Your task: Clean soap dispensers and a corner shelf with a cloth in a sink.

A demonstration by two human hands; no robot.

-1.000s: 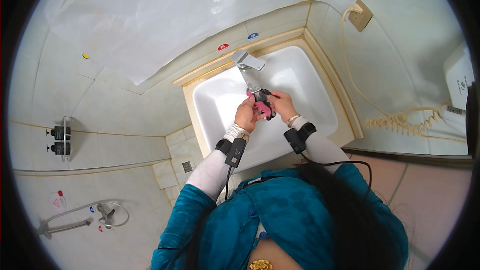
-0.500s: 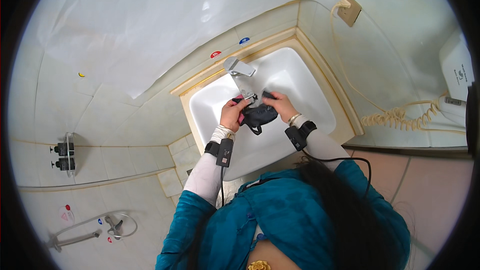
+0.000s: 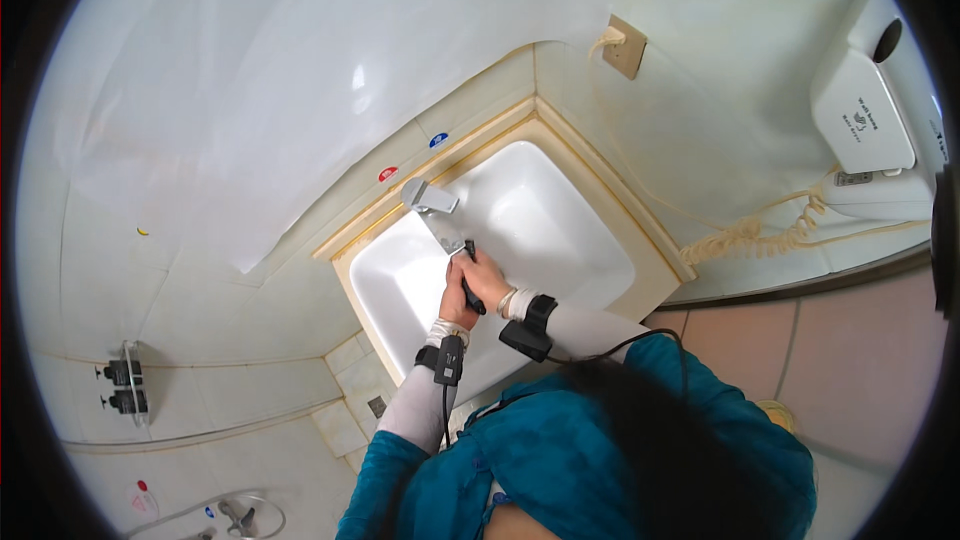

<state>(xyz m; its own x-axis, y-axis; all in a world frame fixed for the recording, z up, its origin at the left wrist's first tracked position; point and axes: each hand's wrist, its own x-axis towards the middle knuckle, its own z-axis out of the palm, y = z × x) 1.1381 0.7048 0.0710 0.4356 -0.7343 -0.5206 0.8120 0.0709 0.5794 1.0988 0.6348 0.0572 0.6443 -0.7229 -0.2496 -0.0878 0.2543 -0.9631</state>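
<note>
My left hand (image 3: pixel 458 298) and my right hand (image 3: pixel 486 280) are pressed together over the white sink (image 3: pixel 590 280), just below the tap (image 3: pixel 430 196). Both are closed around a bunched black cloth item (image 3: pixel 474 298), parts of which stick out above and below the fingers. Most of it is hidden in my grip, and its exact kind cannot be made out. A clear streak, seemingly water, runs from the spout toward my fingers. Each wrist carries a black strapped device with a cable.
A beige ledge (image 3: pixel 655 275) borders the sink. At the right, a white hair dryer unit (image 3: pixel 865 110) hangs on the wall; its coiled cord (image 3: pixel 765 235) droops beside the ledge. A wall socket (image 3: pixel 625 47) is above. Two black pump bottles (image 3: pixel 125 388) stand in a rack at left.
My hands have come together, and the black item, earlier spread between them with a loop and a pink part showing, is now bunched up. The whole view has shifted.
</note>
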